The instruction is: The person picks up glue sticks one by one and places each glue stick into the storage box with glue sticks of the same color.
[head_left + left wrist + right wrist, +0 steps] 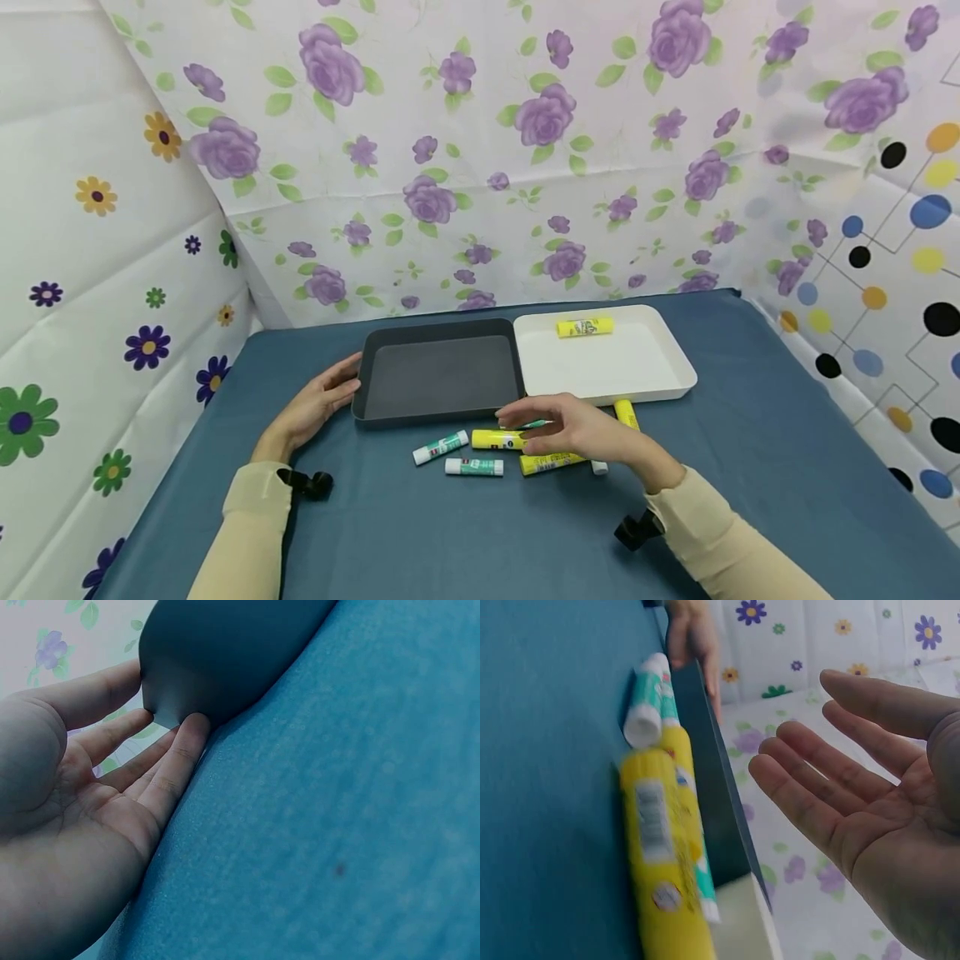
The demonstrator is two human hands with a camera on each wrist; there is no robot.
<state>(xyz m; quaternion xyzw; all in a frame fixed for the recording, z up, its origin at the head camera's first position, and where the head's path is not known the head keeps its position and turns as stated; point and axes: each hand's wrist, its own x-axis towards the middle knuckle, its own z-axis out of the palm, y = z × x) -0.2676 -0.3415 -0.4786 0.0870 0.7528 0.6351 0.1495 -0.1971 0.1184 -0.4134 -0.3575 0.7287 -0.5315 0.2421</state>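
Observation:
My left hand [315, 408] rests its fingertips on the left side of a dark grey tray [367, 400]; the left wrist view shows the fingers fairly straight against the tray's corner [195, 667]. With fingers spread and nothing in them, my right hand [581, 429] hovers over a loose group of glue sticks in front of the trays. Among them are a yellow glue stick [497, 439], another yellow glue stick [550, 464], a green-and-white glue stick [440, 447] and a second green-and-white glue stick [474, 467]. The right hand partly hides others.
Right of the dark tray sits a white tray [607, 367], with one yellow glue stick [585, 327] inside near its back rim. Another yellow glue stick [626, 414] lies by its front edge. A blue cloth [420, 542] covers the table, and patterned curtains [480, 150] stand behind and beside it.

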